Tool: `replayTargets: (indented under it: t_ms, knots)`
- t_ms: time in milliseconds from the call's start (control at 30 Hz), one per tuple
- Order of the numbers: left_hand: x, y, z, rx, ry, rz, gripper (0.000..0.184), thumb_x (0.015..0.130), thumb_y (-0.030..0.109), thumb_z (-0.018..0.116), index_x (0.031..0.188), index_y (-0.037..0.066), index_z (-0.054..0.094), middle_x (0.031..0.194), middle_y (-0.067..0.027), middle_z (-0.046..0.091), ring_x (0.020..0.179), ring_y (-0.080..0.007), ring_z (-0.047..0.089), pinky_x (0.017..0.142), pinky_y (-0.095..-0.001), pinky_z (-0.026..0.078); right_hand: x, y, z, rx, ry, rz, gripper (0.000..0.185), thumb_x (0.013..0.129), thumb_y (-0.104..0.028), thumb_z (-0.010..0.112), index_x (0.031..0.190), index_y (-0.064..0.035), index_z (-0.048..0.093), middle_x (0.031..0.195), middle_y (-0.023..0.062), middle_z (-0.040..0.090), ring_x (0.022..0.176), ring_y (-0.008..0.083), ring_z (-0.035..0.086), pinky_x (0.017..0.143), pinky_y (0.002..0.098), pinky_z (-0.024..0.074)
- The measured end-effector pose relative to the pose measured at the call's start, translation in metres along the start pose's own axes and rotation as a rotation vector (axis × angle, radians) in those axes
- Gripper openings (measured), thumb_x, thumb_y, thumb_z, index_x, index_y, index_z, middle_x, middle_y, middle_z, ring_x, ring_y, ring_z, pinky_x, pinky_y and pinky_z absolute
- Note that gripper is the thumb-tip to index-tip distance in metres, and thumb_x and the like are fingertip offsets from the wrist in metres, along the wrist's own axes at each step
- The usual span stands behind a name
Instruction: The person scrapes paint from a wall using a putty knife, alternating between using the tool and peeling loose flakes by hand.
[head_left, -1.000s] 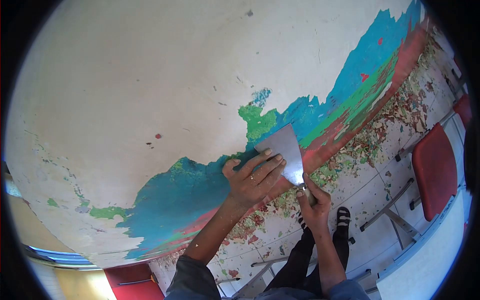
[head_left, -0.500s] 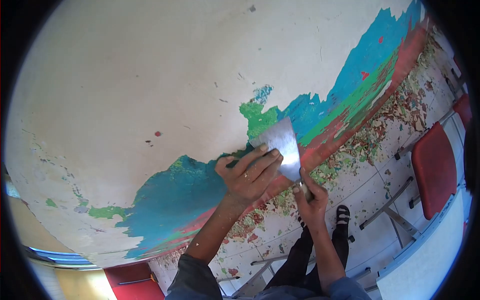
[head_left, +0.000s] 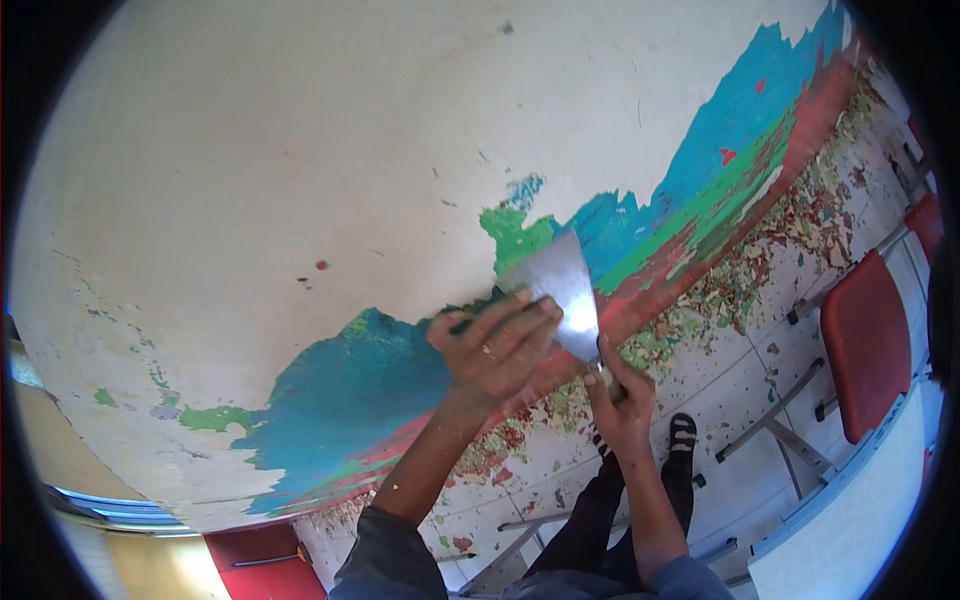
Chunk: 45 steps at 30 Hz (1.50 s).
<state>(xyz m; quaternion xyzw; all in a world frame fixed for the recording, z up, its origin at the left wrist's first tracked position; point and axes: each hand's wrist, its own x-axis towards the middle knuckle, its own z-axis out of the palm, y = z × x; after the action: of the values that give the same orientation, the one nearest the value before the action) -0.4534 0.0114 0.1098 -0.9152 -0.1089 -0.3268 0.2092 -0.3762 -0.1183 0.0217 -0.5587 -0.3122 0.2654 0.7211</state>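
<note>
A wide metal scraper (head_left: 567,285) lies with its blade against the wall (head_left: 300,130), over the border of green and blue paint. My right hand (head_left: 622,400) is closed around its handle, with a finger stretched along toward the blade. My left hand (head_left: 500,350) rests fingertips on the lower left of the blade, its fingers stretched out and slightly blurred. Around the blade, the pale coating is gone in a ragged band, showing blue paint (head_left: 345,390), green paint (head_left: 515,232) and red paint (head_left: 630,305).
Paint flakes (head_left: 735,285) litter the tiled floor (head_left: 725,365) along the wall's foot. At right stand a red chair (head_left: 866,345) and a white tabletop (head_left: 850,510) with metal legs. My sandalled foot (head_left: 683,432) is below my right hand. A red panel (head_left: 262,560) shows at lower left.
The view has shifted very slightly. My left hand looks a little more blurred on the blade, while the scraper and my right hand keep nearly the same place on the wall.
</note>
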Motion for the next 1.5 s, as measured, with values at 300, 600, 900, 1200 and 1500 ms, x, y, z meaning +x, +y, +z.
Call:
replayTargets:
  t_ms: [300, 600, 900, 1200, 1500]
  knots:
    - [0.013, -0.003, -0.013, -0.019, 0.026, -0.056, 0.007, 0.069, 0.023, 0.066, 0.074, 0.024, 0.062, 0.086, 0.0135, 0.061, 0.088, -0.0041, 0.056, 0.083, -0.0344, 0.022, 0.007, -0.015, 0.005, 0.004, -0.034, 0.012, 0.035, 0.077, 0.0, 0.055, 0.111, 0.0068, 0.05, 0.074, 0.0086, 0.059, 0.06, 0.0078, 0.051, 0.054, 0.0215, 0.0415]
    - [-0.007, 0.002, -0.003, -0.068, -0.045, 0.01, 0.006, 0.069, 0.02, 0.065, 0.074, 0.023, 0.063, 0.087, 0.0129, 0.061, 0.09, -0.0044, 0.056, 0.082, -0.0333, 0.022, -0.018, 0.002, 0.008, 0.114, 0.045, 0.078, 0.036, 0.078, -0.001, 0.057, 0.113, 0.0047, 0.05, 0.069, 0.0036, 0.056, 0.056, 0.0049, 0.044, 0.053, 0.0182, 0.0376]
    - [0.005, -0.006, -0.006, -0.012, -0.029, 0.085, 0.006, 0.07, 0.021, 0.064, 0.075, 0.023, 0.063, 0.085, 0.0113, 0.061, 0.086, -0.0052, 0.058, 0.079, -0.0331, 0.023, -0.01, -0.001, 0.023, 0.187, 0.112, 0.073, 0.037, 0.077, 0.0, 0.056, 0.113, 0.0051, 0.05, 0.075, 0.006, 0.059, 0.059, 0.0058, 0.046, 0.053, 0.019, 0.0386]
    - [0.019, -0.01, -0.012, -0.002, 0.015, 0.075, 0.006, 0.068, 0.02, 0.066, 0.072, 0.021, 0.063, 0.085, 0.0127, 0.061, 0.087, -0.0043, 0.057, 0.082, -0.0347, 0.024, -0.013, -0.01, 0.022, 0.277, 0.09, 0.193, 0.037, 0.079, 0.0, 0.054, 0.115, 0.0049, 0.048, 0.076, -0.0001, 0.056, 0.06, 0.0024, 0.043, 0.053, 0.0166, 0.037]
    - [0.04, -0.014, -0.016, -0.037, 0.076, 0.075, 0.005, 0.068, 0.019, 0.064, 0.072, 0.02, 0.063, 0.082, 0.0116, 0.061, 0.087, -0.0044, 0.057, 0.08, -0.0339, 0.025, 0.006, -0.032, 0.02, 0.321, 0.083, 0.151, 0.037, 0.08, -0.001, 0.054, 0.116, 0.0046, 0.047, 0.078, 0.0004, 0.055, 0.064, 0.0019, 0.043, 0.054, 0.0162, 0.0366]
